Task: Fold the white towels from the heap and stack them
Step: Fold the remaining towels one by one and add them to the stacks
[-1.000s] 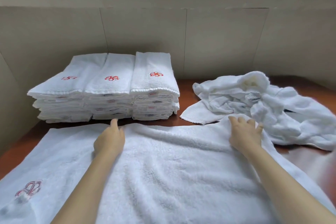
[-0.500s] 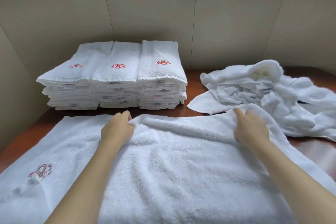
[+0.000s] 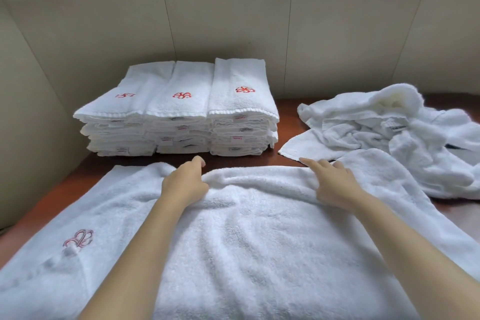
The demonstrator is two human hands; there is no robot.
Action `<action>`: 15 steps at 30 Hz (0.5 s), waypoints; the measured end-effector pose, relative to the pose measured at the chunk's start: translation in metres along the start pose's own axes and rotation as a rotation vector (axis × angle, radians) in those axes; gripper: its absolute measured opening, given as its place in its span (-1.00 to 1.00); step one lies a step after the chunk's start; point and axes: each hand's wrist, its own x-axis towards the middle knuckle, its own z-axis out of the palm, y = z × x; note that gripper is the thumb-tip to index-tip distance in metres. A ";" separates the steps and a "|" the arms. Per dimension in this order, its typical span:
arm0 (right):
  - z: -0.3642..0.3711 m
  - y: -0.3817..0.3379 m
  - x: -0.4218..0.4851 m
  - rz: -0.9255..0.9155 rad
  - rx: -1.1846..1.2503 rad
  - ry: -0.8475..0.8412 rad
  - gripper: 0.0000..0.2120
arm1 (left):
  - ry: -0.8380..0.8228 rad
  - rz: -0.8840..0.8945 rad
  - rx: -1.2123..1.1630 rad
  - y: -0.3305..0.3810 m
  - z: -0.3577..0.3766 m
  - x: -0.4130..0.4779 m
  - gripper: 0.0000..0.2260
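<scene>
Head view: the soft, limp towel [image 3: 233, 241] wants holding at its far edge, where left hand [image 3: 184, 184] grips and right hand [image 3: 335, 184] presses with flat fingers.

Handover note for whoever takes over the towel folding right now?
Left hand grips the far edge of the spread towel, cloth bunched under it. Right hand lies on the same edge, fingers fairly straight; a pinch can't be confirmed.
Three folded stacks stand side by side at back left of the table; the heap lies at right.
Done: the stacks. Left: fold this towel, stack it, then work through the heap.
</scene>
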 end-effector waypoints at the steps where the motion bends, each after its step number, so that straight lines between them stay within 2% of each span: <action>1: 0.001 -0.002 0.000 -0.007 -0.030 0.030 -0.30 | 0.048 -0.001 0.039 0.000 0.000 -0.002 -0.67; 5: -0.002 0.000 -0.001 0.026 0.012 0.009 -0.41 | 0.296 -0.021 -0.006 -0.002 0.002 -0.005 -0.78; 7: -0.008 0.003 -0.002 0.054 0.079 -0.015 -0.55 | 0.340 -0.051 -0.025 0.000 0.001 -0.004 -0.63; 9: -0.010 0.006 -0.002 0.072 0.075 0.014 -0.78 | 0.288 -0.070 -0.008 0.001 0.000 -0.004 -0.54; 12: -0.011 0.014 -0.004 0.163 0.054 0.155 -0.96 | 0.224 -0.084 -0.025 -0.004 0.001 -0.002 -0.85; 15: -0.017 0.022 -0.005 0.291 0.156 0.389 -0.91 | 0.246 -0.097 -0.075 -0.011 -0.003 -0.001 -0.91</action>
